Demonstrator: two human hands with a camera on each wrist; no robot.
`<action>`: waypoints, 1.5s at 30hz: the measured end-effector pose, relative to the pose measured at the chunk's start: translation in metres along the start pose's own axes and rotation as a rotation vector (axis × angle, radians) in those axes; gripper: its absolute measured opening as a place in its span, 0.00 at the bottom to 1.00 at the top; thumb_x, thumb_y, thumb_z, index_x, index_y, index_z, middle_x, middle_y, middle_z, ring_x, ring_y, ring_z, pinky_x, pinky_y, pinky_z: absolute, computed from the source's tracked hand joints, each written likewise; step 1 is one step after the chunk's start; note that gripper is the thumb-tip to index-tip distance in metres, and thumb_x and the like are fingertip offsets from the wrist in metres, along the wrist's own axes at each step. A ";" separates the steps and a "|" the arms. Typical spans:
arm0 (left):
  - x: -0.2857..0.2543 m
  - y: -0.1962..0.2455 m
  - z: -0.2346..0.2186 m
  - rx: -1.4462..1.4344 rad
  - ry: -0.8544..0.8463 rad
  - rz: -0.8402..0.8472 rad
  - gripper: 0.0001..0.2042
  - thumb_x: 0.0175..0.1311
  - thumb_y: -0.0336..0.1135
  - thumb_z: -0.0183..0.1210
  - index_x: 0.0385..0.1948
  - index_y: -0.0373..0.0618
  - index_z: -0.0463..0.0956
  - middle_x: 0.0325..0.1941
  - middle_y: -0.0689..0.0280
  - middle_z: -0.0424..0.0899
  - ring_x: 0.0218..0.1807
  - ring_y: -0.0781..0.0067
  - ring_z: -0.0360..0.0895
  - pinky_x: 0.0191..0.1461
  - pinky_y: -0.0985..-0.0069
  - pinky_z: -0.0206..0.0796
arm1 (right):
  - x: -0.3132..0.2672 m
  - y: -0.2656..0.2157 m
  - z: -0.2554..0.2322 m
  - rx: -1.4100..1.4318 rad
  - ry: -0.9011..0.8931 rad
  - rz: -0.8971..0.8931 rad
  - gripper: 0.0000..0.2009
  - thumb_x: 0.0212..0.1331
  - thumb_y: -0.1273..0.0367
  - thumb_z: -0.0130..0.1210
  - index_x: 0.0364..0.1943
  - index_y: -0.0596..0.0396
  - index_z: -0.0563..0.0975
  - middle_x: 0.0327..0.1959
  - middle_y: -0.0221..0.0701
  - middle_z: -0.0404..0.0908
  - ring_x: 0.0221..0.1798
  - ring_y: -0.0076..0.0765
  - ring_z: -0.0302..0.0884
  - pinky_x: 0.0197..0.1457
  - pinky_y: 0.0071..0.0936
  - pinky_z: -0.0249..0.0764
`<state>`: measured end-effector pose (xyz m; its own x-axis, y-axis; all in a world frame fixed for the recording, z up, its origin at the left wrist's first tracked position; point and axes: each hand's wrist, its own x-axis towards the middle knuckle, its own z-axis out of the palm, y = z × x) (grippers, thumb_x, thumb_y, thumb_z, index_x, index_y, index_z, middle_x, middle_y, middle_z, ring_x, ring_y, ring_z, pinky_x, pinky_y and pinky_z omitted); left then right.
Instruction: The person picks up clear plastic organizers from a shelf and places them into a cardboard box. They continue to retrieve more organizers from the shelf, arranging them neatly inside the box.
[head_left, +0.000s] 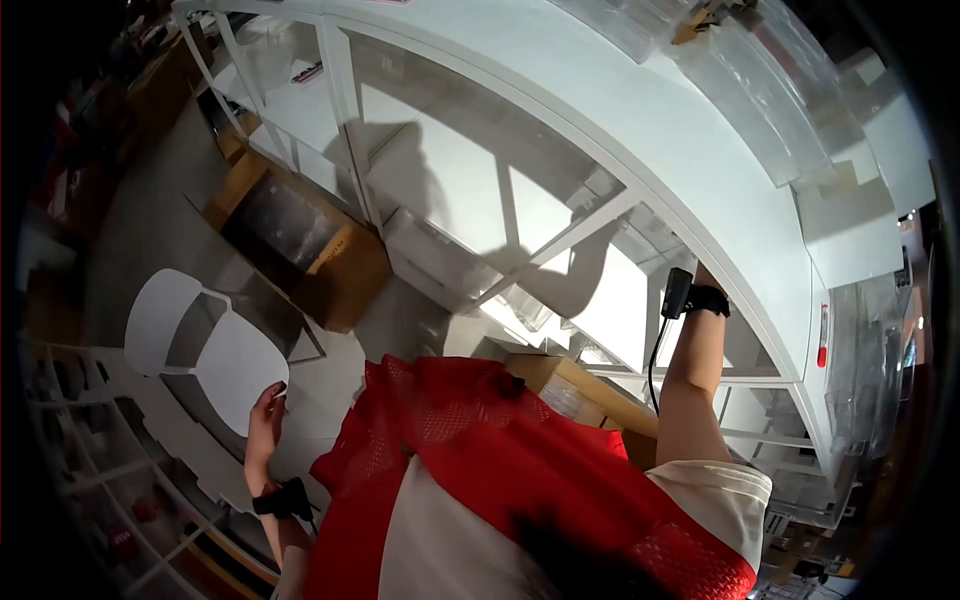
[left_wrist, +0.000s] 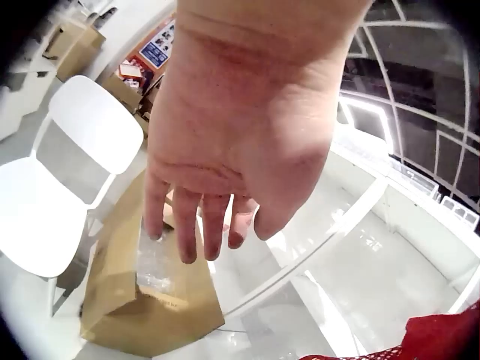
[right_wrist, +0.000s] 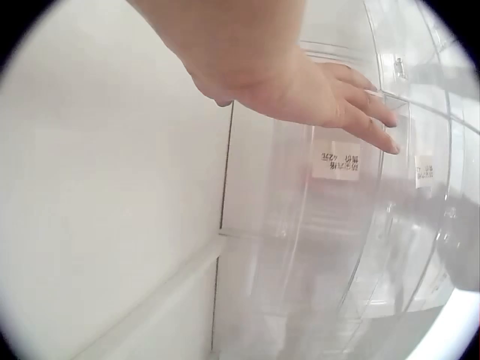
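Note:
My left hand (head_left: 265, 415) hangs low at my side near a white chair (head_left: 240, 365); in the left wrist view the same hand (left_wrist: 225, 157) has loose, slightly bent fingers with nothing visibly held. My right arm reaches into the white shelving, and the frame hides that hand in the head view. Seen from the right wrist, the right hand (right_wrist: 322, 97) lies with extended fingers against clear plastic boxes (right_wrist: 330, 225). Below those fingers a printed white label (right_wrist: 335, 160) sits on one box, and another label (right_wrist: 424, 172) is farther right.
An opened cardboard box (head_left: 350, 275) stands on the floor beside the shelving, with another carton (head_left: 620, 400) near my body. Clear containers (head_left: 750, 110) stand on the white cabinet top (head_left: 640, 110). A red marker (head_left: 822, 340) is at the cabinet's end. Divided shelves line the lower left.

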<state>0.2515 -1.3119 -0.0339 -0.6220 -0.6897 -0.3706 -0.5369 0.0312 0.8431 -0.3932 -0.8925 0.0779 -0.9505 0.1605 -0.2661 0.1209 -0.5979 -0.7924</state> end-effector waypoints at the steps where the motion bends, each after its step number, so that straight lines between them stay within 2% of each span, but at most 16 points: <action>1: 0.001 -0.002 0.001 0.015 -0.008 -0.011 0.15 0.62 0.29 0.45 0.49 0.37 0.66 0.47 0.62 0.74 0.47 0.71 0.71 0.50 0.78 0.59 | 0.001 -0.003 0.001 0.004 0.000 0.001 0.30 0.58 0.54 0.39 0.60 0.56 0.51 0.62 0.42 0.51 0.61 0.47 0.54 0.61 0.51 0.50; 6: 0.032 -0.016 0.001 0.118 -0.027 -0.032 0.14 0.61 0.30 0.45 0.48 0.38 0.67 0.47 0.58 0.75 0.48 0.67 0.72 0.49 0.76 0.62 | -0.010 0.006 0.007 -0.003 0.008 0.058 0.30 0.57 0.54 0.40 0.59 0.56 0.52 0.61 0.43 0.50 0.61 0.49 0.54 0.61 0.51 0.50; 13: 0.090 0.016 -0.027 0.210 -0.013 0.056 0.14 0.60 0.30 0.45 0.47 0.37 0.69 0.46 0.56 0.75 0.48 0.63 0.72 0.49 0.73 0.63 | -0.047 0.035 0.036 -0.039 0.010 0.274 0.30 0.55 0.54 0.42 0.58 0.57 0.52 0.60 0.44 0.49 0.60 0.51 0.54 0.62 0.51 0.50; 19: 0.114 0.011 -0.052 0.224 -0.127 0.070 0.14 0.60 0.30 0.45 0.48 0.39 0.68 0.48 0.57 0.74 0.50 0.64 0.70 0.52 0.74 0.61 | -0.086 0.051 0.037 -0.079 0.030 0.320 0.31 0.54 0.55 0.43 0.58 0.58 0.53 0.59 0.46 0.49 0.59 0.53 0.54 0.62 0.51 0.50; 20: 0.116 0.008 -0.057 0.261 -0.142 0.081 0.14 0.60 0.30 0.45 0.48 0.39 0.68 0.48 0.57 0.74 0.51 0.64 0.70 0.52 0.74 0.61 | -0.078 0.056 0.023 -0.101 0.007 0.336 0.33 0.52 0.51 0.43 0.57 0.60 0.53 0.51 0.46 0.55 0.51 0.50 0.61 0.57 0.46 0.58; 23: 0.127 -0.008 -0.076 0.227 -0.182 0.091 0.14 0.60 0.31 0.45 0.47 0.39 0.68 0.47 0.57 0.74 0.51 0.64 0.70 0.52 0.73 0.61 | -0.128 0.063 0.029 -0.151 -0.001 0.189 0.39 0.51 0.43 0.39 0.55 0.65 0.55 0.52 0.47 0.56 0.47 0.47 0.62 0.59 0.45 0.56; 24: 0.131 -0.009 -0.083 0.216 -0.213 0.078 0.15 0.60 0.30 0.45 0.48 0.39 0.67 0.48 0.57 0.74 0.50 0.64 0.70 0.52 0.73 0.61 | -0.142 0.066 0.026 -0.195 0.064 0.155 0.42 0.48 0.41 0.42 0.53 0.70 0.56 0.49 0.48 0.58 0.45 0.46 0.63 0.55 0.43 0.61; 25: 0.137 -0.009 -0.091 0.229 -0.228 0.077 0.15 0.60 0.30 0.45 0.48 0.39 0.67 0.48 0.58 0.74 0.50 0.64 0.70 0.52 0.73 0.61 | -0.153 0.068 0.016 -0.182 0.023 0.158 0.43 0.45 0.41 0.46 0.52 0.69 0.57 0.46 0.47 0.62 0.43 0.44 0.64 0.50 0.41 0.65; 29: 0.165 0.008 -0.118 0.322 -0.306 0.131 0.15 0.60 0.30 0.44 0.48 0.37 0.67 0.48 0.58 0.74 0.50 0.64 0.70 0.53 0.74 0.61 | -0.211 0.068 -0.010 -0.150 0.084 0.100 0.40 0.41 0.43 0.51 0.50 0.64 0.61 0.40 0.42 0.67 0.38 0.39 0.68 0.46 0.37 0.67; 32: 0.191 0.040 -0.122 0.446 -0.364 0.156 0.14 0.61 0.31 0.44 0.47 0.38 0.68 0.48 0.58 0.74 0.51 0.64 0.70 0.52 0.74 0.61 | -0.255 0.070 -0.030 -0.101 0.181 0.050 0.38 0.43 0.45 0.51 0.51 0.64 0.60 0.41 0.41 0.67 0.38 0.38 0.68 0.46 0.35 0.69; 33: 0.204 0.045 -0.120 0.456 -0.404 0.196 0.14 0.61 0.31 0.44 0.47 0.38 0.68 0.48 0.58 0.74 0.51 0.64 0.70 0.52 0.74 0.61 | -0.270 0.072 -0.037 -0.093 0.209 0.034 0.39 0.43 0.45 0.50 0.51 0.66 0.59 0.43 0.43 0.66 0.39 0.39 0.67 0.47 0.35 0.69; 34: 0.216 0.048 -0.116 0.467 -0.447 0.232 0.14 0.61 0.31 0.44 0.47 0.38 0.68 0.48 0.58 0.74 0.51 0.64 0.70 0.52 0.74 0.61 | -0.289 0.071 -0.040 -0.063 0.210 0.012 0.36 0.45 0.46 0.50 0.52 0.61 0.61 0.43 0.41 0.66 0.38 0.38 0.67 0.46 0.34 0.69; 37: 0.239 0.079 -0.089 0.575 -0.589 0.355 0.13 0.62 0.31 0.44 0.46 0.38 0.68 0.47 0.58 0.74 0.49 0.63 0.71 0.51 0.75 0.61 | -0.338 0.070 -0.066 0.005 0.295 0.004 0.33 0.46 0.47 0.50 0.51 0.58 0.63 0.44 0.39 0.67 0.38 0.37 0.67 0.44 0.34 0.69; 42: 0.258 0.110 0.003 0.605 -0.924 0.657 0.12 0.62 0.31 0.45 0.45 0.38 0.69 0.44 0.59 0.76 0.48 0.69 0.72 0.50 0.77 0.62 | -0.427 0.079 -0.122 0.027 0.433 -0.033 0.30 0.47 0.49 0.49 0.48 0.56 0.64 0.39 0.35 0.71 0.35 0.35 0.70 0.44 0.35 0.67; 44: 0.237 0.129 0.050 0.438 -1.079 0.518 0.12 0.61 0.31 0.46 0.45 0.38 0.69 0.43 0.60 0.76 0.46 0.73 0.72 0.49 0.79 0.62 | -0.469 0.085 -0.144 0.104 0.495 -0.015 0.29 0.48 0.49 0.49 0.49 0.55 0.64 0.41 0.35 0.71 0.35 0.35 0.70 0.43 0.34 0.68; 45: 0.234 0.130 0.074 0.499 -1.150 0.550 0.12 0.61 0.31 0.46 0.45 0.38 0.69 0.43 0.60 0.76 0.45 0.73 0.72 0.48 0.79 0.62 | -0.490 0.086 -0.154 0.140 0.517 -0.006 0.28 0.48 0.49 0.49 0.49 0.55 0.64 0.42 0.35 0.71 0.36 0.35 0.70 0.43 0.33 0.68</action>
<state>-0.0058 -1.4161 -0.0402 -0.8066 0.4727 -0.3549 -0.0635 0.5276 0.8471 0.1268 -0.9015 0.0549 -0.6815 0.5093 -0.5256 0.0428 -0.6892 -0.7233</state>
